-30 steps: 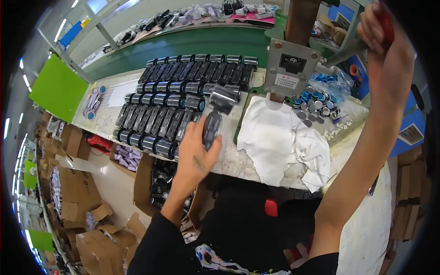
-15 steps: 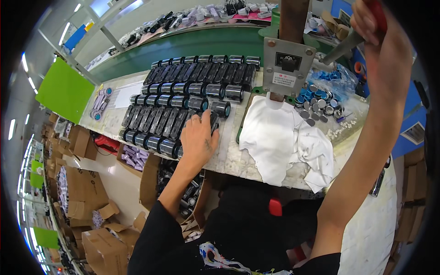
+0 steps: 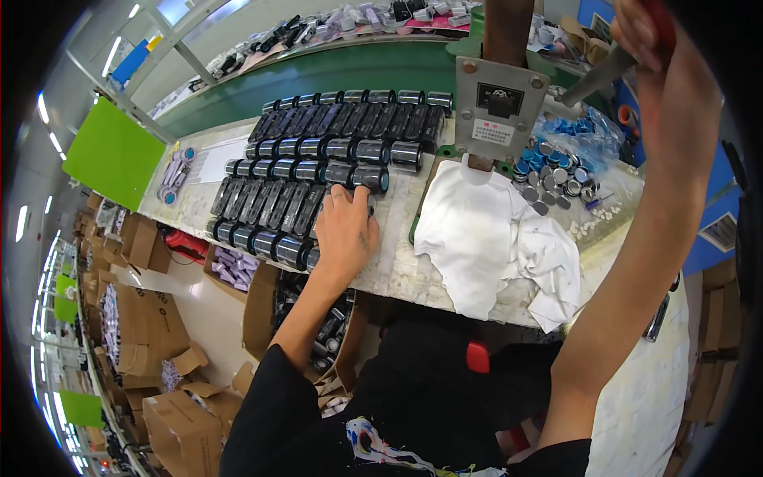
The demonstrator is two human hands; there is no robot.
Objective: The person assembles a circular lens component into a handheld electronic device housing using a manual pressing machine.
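Note:
My left hand (image 3: 347,234) curls over the last black dumbbell-shaped device (image 3: 370,180) at the right end of the near row, its fingers closed on it. The device's clear, shiny end sticks out past my fingertips; the rest lies hidden under the hand. Raised at the upper right, my right hand (image 3: 642,40) is wrapped around the red grip (image 3: 661,28) of a metal lever (image 3: 596,77). That lever belongs to a hand press (image 3: 499,107) standing on the table. A white cloth (image 3: 469,238) is draped below the press head.
Two rows of similar black devices (image 3: 350,123) fill the table's left half. Small round metal caps (image 3: 552,179) and a blue plastic bag (image 3: 592,135) lie right of the press. Cardboard boxes (image 3: 183,433) stand on the floor at left. A green conveyor belt (image 3: 318,71) runs behind.
My left hand has slid the device slightly left, closer against its row. The right hand stays up on the lever grip, with hardly any shift.

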